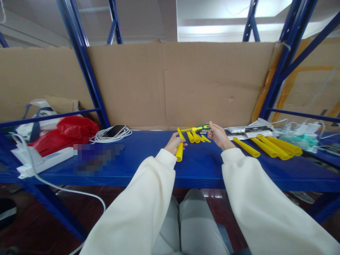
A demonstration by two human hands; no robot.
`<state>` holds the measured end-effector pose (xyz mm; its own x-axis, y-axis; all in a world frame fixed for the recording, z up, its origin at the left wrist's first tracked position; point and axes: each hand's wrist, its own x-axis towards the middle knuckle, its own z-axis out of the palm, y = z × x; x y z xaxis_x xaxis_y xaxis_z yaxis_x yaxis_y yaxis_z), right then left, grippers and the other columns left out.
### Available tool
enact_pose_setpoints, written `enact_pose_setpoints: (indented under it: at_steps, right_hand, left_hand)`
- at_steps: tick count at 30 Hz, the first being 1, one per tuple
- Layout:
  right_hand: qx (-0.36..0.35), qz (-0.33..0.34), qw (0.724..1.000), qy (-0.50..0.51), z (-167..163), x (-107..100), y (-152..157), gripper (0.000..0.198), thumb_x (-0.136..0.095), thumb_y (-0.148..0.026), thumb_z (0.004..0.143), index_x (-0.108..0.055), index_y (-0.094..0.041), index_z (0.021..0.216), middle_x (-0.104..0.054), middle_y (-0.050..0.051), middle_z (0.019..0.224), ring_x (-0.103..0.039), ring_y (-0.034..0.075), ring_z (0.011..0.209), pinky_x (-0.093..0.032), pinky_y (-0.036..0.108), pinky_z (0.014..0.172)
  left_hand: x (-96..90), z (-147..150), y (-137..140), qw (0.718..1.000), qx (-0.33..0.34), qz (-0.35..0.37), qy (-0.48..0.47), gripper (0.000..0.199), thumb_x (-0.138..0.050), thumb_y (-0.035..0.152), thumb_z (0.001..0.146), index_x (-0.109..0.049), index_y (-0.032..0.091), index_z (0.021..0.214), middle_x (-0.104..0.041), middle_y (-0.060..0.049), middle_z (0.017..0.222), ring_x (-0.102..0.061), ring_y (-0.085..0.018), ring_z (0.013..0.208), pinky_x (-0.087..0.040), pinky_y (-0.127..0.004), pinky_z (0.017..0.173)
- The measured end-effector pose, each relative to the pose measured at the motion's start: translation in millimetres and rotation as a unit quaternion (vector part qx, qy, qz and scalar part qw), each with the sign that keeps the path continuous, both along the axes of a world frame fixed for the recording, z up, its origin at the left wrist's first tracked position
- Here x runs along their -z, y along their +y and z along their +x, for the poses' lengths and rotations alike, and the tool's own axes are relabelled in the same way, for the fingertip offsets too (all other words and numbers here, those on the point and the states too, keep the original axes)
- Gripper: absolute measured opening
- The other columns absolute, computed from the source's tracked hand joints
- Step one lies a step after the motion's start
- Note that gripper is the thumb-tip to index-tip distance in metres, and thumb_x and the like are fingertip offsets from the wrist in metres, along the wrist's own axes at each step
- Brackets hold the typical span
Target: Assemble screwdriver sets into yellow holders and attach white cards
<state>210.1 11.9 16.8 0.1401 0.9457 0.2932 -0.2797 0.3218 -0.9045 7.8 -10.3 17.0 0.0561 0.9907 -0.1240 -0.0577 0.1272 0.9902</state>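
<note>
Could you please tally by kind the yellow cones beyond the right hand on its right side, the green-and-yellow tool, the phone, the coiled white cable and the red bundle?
Yellow cones right of the right hand: at least 4 (overlap hides the exact number)
Green-and-yellow tool: 1
Phone: 1
Coiled white cable: 1
Red bundle: 1
Total: at least 8

Bright white ceiling light [233,28] glaring at upper right, cardboard [127,85] softly and evenly lit, floor [223,212] dim with a small glossy reflection, wide-angle stretch slanting the blue posts [79,60], fine detail soft, pixelated block [92,159] at left
</note>
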Motion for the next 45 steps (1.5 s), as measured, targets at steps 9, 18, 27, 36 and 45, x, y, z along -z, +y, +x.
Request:
enact_pose_setpoints:
  at_steps: [9,18,27,36,45]
  right_hand:
    - [-0.012,0.008,1.000,0.021,-2,-2,-2,0.033,-0.079,-0.037,0.075,-0.052,-0.020,0.069,-0.051,-0.006,0.049,-0.044,0.005,0.041,-0.036,0.014,0.039]
    - [0.019,-0.018,1.000,0.016,0,-1,2,0.034,-0.077,-0.039,0.077,-0.049,-0.020,0.068,-0.054,-0.003,0.050,-0.045,0.007,0.039,-0.036,0.016,0.035]
    - [0.042,-0.050,0.998,-0.010,0,1,-1,0.037,-0.074,-0.043,0.079,-0.045,-0.022,0.071,-0.048,-0.005,0.041,-0.040,0.007,0.033,-0.030,0.015,0.031]
    - [0.056,-0.071,0.996,0.002,-5,-7,-9,0.023,-0.057,-0.035,0.094,-0.053,-0.019,0.078,-0.063,0.000,0.051,-0.050,0.007,0.035,-0.039,0.015,0.037]
    - [-0.002,-0.021,1.000,0.000,-2,-3,-4,0.023,-0.069,-0.034,0.086,-0.054,-0.020,0.075,-0.060,-0.004,0.052,-0.053,0.006,0.041,-0.042,0.014,0.042]
  left_hand:
    - [-0.7,1,-1,1.000,-0.003,-0.002,0.000,0.064,-0.050,0.000,0.082,-0.037,0.022,0.141,-0.067,-0.010,0.111,-0.060,-0.008,0.051,-0.042,-0.017,0.042]
    - [0.0,1,1,1.000,0.003,0.000,-0.005,0.066,-0.050,0.000,0.081,-0.037,0.023,0.141,-0.068,-0.011,0.111,-0.061,-0.008,0.050,-0.042,-0.018,0.043]
    - [1.1,1,3,1.000,0.007,0.004,-0.005,0.065,-0.049,0.000,0.082,-0.037,0.023,0.141,-0.067,-0.011,0.111,-0.061,-0.008,0.050,-0.041,-0.017,0.042]
    - [-0.7,1,0,1.000,0.006,0.004,0.000,0.063,-0.045,-0.002,0.083,-0.037,0.022,0.141,-0.068,-0.009,0.107,-0.060,-0.008,0.050,-0.041,-0.017,0.042]
    - [-0.4,1,1,1.000,-0.008,0.003,0.003,0.065,-0.047,-0.002,0.082,-0.036,0.022,0.141,-0.066,-0.010,0.112,-0.060,-0.007,0.050,-0.041,-0.017,0.043]
